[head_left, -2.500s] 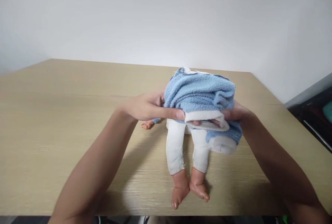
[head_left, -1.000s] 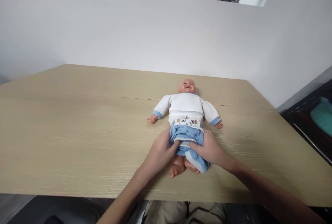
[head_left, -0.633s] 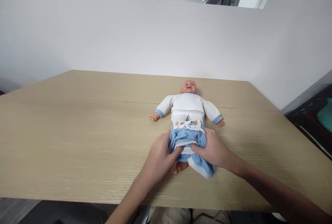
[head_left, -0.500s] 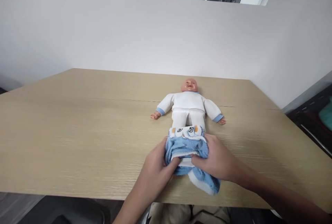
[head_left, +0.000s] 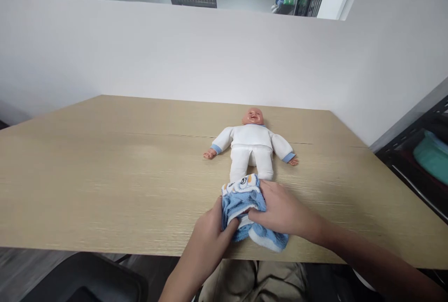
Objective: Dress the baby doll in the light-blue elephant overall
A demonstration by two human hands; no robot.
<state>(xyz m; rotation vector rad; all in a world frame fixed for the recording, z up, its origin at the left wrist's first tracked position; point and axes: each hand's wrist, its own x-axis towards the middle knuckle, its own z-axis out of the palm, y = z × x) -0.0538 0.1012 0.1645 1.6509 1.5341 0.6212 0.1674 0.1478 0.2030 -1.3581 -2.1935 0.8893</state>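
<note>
A baby doll (head_left: 251, 138) in a white suit with blue cuffs lies on its back, head toward the wall and arms spread. In front of its legs is a fuzzy blue-and-white garment (head_left: 241, 201) with an animal face on its band, bunched up and covering the doll's feet from view. My left hand (head_left: 212, 227) grips the garment's left side, thumb on top. On the right side my right hand (head_left: 280, 208) holds it too, thumb at the white-edged opening. Fingers under the cloth are hidden. A white-edged flap hangs toward the table's front edge.
The wooden table (head_left: 115, 185) reaches back to a white wall (head_left: 182, 54). At the right stands a dark rack (head_left: 402, 162) with a green bundle (head_left: 432, 155). A black chair (head_left: 87, 278) is below the front edge at left.
Both hands keep their hold on the garment. Its right side has come inward and the band now tilts, with the right end higher. The camera view has shifted slightly.
</note>
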